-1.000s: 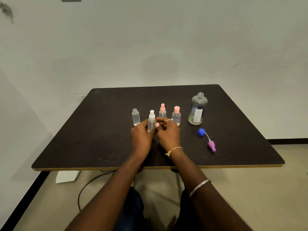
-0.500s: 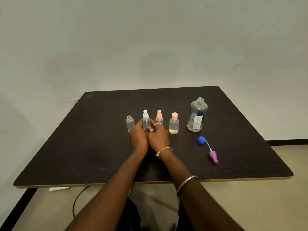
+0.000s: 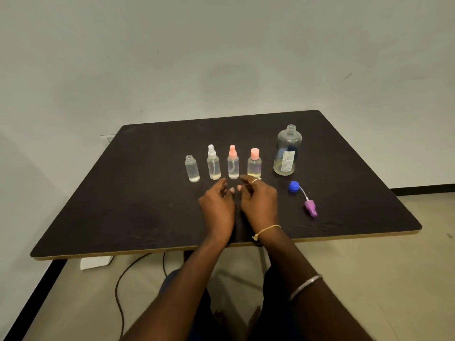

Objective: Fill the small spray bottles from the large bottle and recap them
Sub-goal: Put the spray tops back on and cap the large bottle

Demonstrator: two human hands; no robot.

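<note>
Hands: your left hand [image 3: 216, 205] and right hand [image 3: 259, 203] lay side by side, apart, fingers loosely curled, gripping nothing, nearer you and left of large bottle [image 3: 286, 153]. Purple spray head [image 3: 310, 207] and blue cap [image 3: 294, 187] lay just before that bottle. Left of it, upright row: pink-capped bottle [image 3: 254, 164], pink sprayer [image 3: 233, 164], white sprayer [image 3: 213, 166], uncapped small bottle [image 3: 192, 169] farthest. Large bottle stood open-necked.

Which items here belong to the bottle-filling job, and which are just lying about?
Job: large bottle, uncapped small bottle, white-sprayer bottle, pink-sprayer bottle, pink-capped bottle, blue cap, purple sprayer head.
Lying about: black cable, white block under the table.
</note>
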